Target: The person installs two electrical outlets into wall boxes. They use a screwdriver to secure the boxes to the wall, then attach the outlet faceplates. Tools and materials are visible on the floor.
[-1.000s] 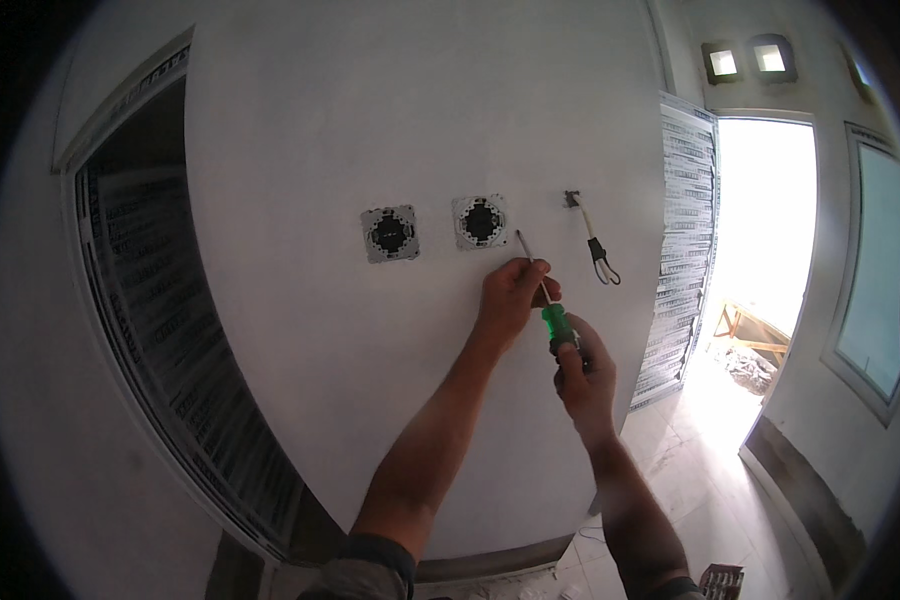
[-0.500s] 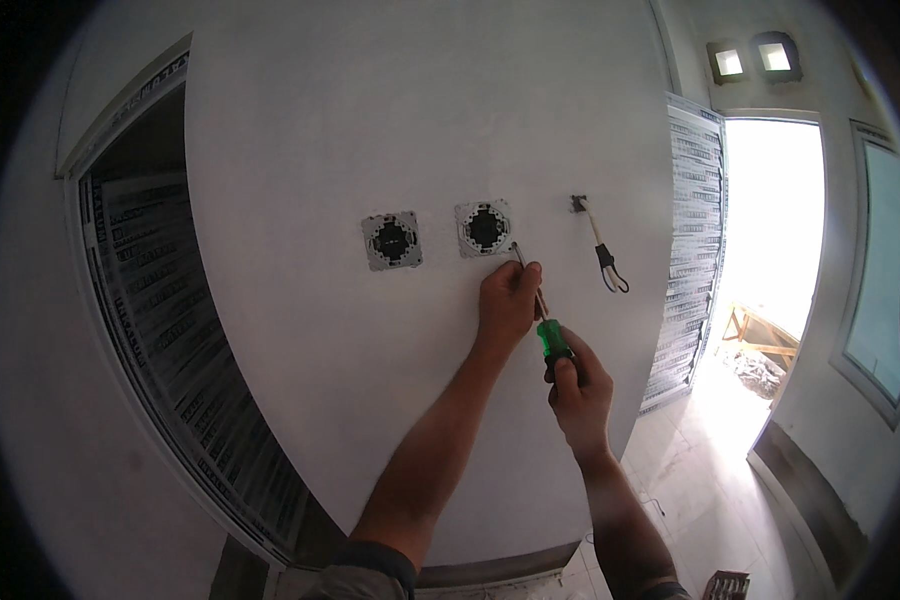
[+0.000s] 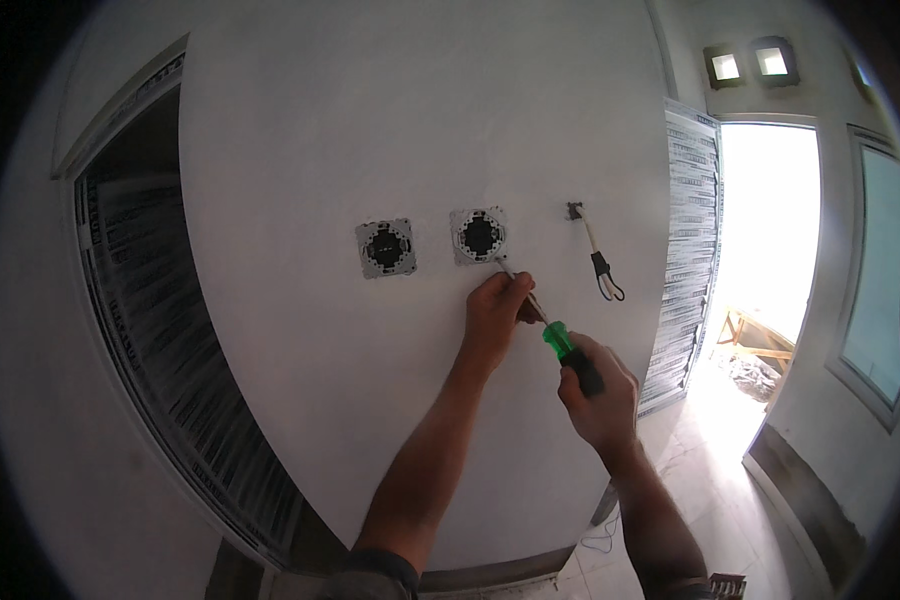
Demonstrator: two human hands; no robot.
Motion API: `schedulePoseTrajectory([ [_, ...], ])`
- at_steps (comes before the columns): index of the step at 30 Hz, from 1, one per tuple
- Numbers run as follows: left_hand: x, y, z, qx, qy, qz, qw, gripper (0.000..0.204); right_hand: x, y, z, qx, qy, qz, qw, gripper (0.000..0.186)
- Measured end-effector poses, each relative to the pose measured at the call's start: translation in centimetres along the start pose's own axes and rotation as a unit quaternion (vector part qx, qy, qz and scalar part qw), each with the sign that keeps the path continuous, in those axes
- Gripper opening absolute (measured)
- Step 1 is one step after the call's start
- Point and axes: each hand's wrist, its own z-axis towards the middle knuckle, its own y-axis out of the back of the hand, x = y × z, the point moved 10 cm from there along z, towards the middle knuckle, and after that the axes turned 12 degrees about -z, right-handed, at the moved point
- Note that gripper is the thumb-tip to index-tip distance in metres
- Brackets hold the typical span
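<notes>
My right hand [image 3: 604, 390] is closed round the green and black handle of a screwdriver [image 3: 558, 338]. Its shaft slants up and left, the tip at the lower right edge of a socket mounting frame [image 3: 479, 236] on the white wall. Just below that frame, my left hand [image 3: 497, 310] pinches the shaft near the tip. Whether the tip sits in a screw is too small to tell. A second mounting frame [image 3: 386, 248], also grey with a black centre, is fixed to the wall on the left.
To the right, a white cable [image 3: 591, 235] with a black-taped end hangs from a wall hole. A film-wrapped door [image 3: 692, 250] stands beside a bright doorway [image 3: 770, 220]. Another wrapped door [image 3: 155, 270] is at the left. A thin wire [image 3: 602, 540] lies on the tiled floor.
The screwdriver tip has shifted from the frame's right corner a little left and down along its lower edge. My right hand has moved right and slightly lower, tilting the screwdriver more.
</notes>
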Motion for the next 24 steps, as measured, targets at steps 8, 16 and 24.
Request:
schedulePoseTrajectory([
  [8,0.7,1.0,-0.2,0.002,-0.006,-0.124,0.992,0.021,2.2,0.1,0.5,0.026,0.026,-0.030,0.999,0.049],
  [16,0.8,0.8,-0.1,0.020,-0.013,-0.166,0.986,0.018,4.0,0.0,0.8,0.044,0.041,-0.095,0.994,0.051],
  [24,0.6,0.5,-0.2,0.042,-0.024,-0.200,0.979,0.019,4.9,-0.3,0.9,0.060,0.046,-0.113,0.991,0.053],
])
